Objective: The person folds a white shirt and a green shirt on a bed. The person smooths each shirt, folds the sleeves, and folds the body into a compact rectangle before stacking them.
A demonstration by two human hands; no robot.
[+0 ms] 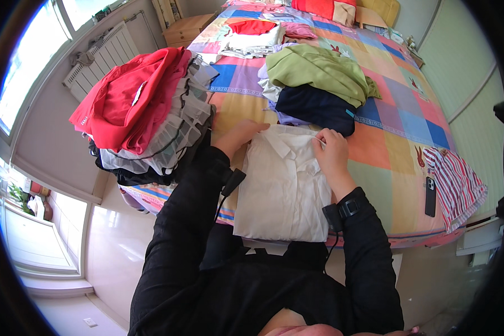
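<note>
A white collared shirt (277,189), folded into a rough rectangle, lies on the bed's near edge in front of me. My left hand (245,132) is at its upper left corner, with the fingertips at the cloth by the collar (279,145). At the upper right, my right hand (331,149) pinches the shirt's shoulder between thumb and fingers. Just beyond the shirt rests a dark navy garment (315,107), with a light green garment (319,69) heaped over it. Left of my left hand stands a tall clothes pile topped by a red garment (130,96).
A checked bedspread (382,147) covers the bed. Farther back sits a folded white stack (252,42) with red cloth on top. To the right lie a smartphone (430,196) and a striped garment (455,185). A wooden nightstand (189,29) and a radiator (103,59) stand at the left.
</note>
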